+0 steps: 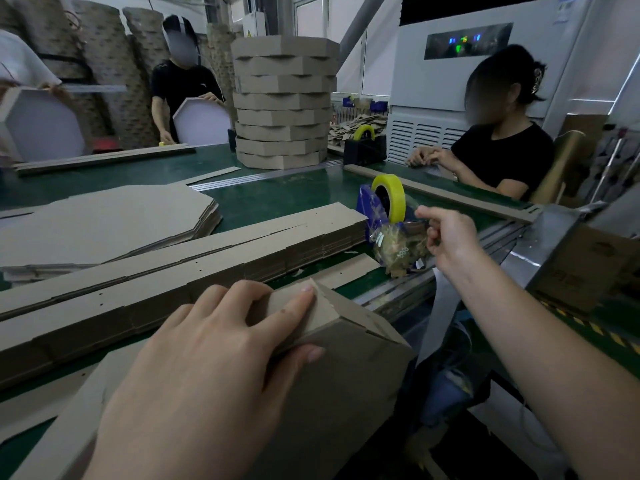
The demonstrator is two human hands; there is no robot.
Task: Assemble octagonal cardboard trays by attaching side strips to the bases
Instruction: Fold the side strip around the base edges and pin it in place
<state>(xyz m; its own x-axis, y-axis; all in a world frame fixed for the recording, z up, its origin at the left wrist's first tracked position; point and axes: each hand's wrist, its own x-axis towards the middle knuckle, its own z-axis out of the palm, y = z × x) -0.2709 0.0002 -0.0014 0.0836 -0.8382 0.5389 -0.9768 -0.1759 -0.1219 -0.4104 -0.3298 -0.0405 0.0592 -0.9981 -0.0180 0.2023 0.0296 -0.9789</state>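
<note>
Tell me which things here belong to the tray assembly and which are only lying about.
In use: half-built tray, gripped by the left hand; near tape dispenser, where the right hand reaches; stack of side strips; stack of flat bases.
Lying about: plastic bag; far tape dispenser; white cabinet.

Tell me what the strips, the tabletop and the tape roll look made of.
Strips: matte brown cardboard, layered cut edges show. Tabletop: green mat, perhaps rubber or vinyl, faint sheen. Tape roll: glossy yellow film, likely plastic.
</note>
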